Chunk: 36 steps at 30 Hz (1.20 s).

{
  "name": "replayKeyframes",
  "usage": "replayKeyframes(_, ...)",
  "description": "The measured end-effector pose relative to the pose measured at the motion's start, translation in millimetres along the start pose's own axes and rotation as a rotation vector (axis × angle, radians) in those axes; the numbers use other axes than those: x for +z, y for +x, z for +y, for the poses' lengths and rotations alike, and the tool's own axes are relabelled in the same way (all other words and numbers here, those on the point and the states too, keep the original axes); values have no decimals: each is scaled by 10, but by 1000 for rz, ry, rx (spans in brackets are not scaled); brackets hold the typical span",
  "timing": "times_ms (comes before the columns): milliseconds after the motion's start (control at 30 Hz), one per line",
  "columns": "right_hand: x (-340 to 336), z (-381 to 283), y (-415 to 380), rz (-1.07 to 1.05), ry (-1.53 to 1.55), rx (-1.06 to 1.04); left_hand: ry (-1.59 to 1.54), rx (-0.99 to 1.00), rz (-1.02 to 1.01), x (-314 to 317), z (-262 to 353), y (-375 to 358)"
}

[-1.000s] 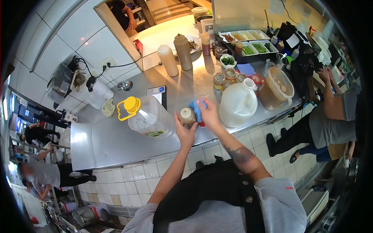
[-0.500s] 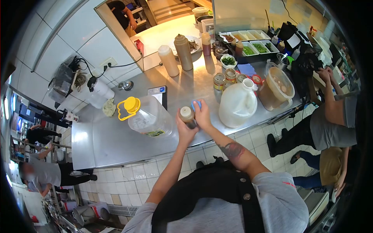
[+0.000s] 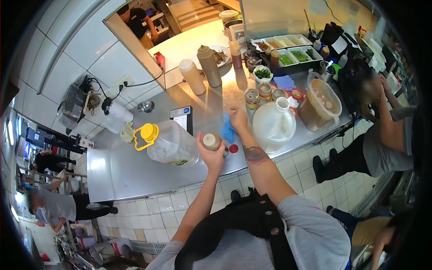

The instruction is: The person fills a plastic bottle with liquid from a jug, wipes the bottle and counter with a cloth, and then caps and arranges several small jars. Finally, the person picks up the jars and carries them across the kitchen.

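Observation:
My left hand point(image 3: 210, 155) is wrapped round a small jar point(image 3: 211, 140) with a pale round top, held upright just above or on the steel counter's front part. A blue cloth point(image 3: 228, 129) hangs from the closed fingers of my right hand point(image 3: 238, 119), a little beyond the jar and to its right. Between my forearms, a small red lid point(image 3: 233, 148) lies on the counter. Close to my left hand stands a large clear jug point(image 3: 173, 144) with a yellow cap and handle. A whitish plastic jug point(image 3: 274, 126) is right of my right hand.
Several small jars point(image 3: 252, 96) and a tub of brown liquid point(image 3: 320, 105) stand at the right. Squeeze bottles point(image 3: 209, 66) are at the back, beside a plate point(image 3: 222, 53). A phone-like device with paper point(image 3: 181, 118) lies on the counter point(image 3: 130, 168). A co-worker point(image 3: 387, 130) stands at right.
My right hand has moved away from the jar, forward and right, with the blue cloth now hanging loose. My left hand and the jar have shifted slightly left and nearer. The red lid has come into view.

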State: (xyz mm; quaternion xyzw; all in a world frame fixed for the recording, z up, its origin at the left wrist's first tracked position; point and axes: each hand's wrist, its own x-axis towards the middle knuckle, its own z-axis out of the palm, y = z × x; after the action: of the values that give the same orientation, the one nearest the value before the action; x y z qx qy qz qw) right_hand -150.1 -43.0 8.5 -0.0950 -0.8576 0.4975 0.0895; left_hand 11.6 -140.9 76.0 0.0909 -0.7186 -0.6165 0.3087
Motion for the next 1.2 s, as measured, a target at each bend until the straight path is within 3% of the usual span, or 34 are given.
replayKeyframes(200,1,187,-162,46,61,-260,89,-1,62,-227,-111,-33)
replayKeyframes(300,126,314,-298,-77,-236,-705,84,-10,24,-259,-136,3)
replayKeyframes(433,261,345,-564,18,-410,-778,44,-5,55,-215,-114,23)
replayKeyframes(500,349,601,-393,-66,-338,-782,30,36,78,-169,-123,-15)
replayKeyframes(600,345,494,-100,-323,-189,-400,193,5,60,-155,-52,124)
replayKeyframes(700,277,70,-122,-383,363,23,-88,-116,35,-276,-215,344)
replayKeyframes(767,-180,-551,-764,-346,591,7,-259,-148,-31,-282,29,451)
replayKeyframes(833,-523,-942,-1384,-71,495,-547,-377,-182,-7,-248,230,495)
replayKeyframes(1033,-714,-1294,-1413,129,312,-464,-404,-165,-68,-135,462,542)
replayKeyframes(1133,-434,-1062,-985,-27,320,-316,-333,-71,-81,-156,505,643)
replayKeyframes(1200,-364,-869,-624,-479,364,-145,-312,-35,-109,-180,688,716)
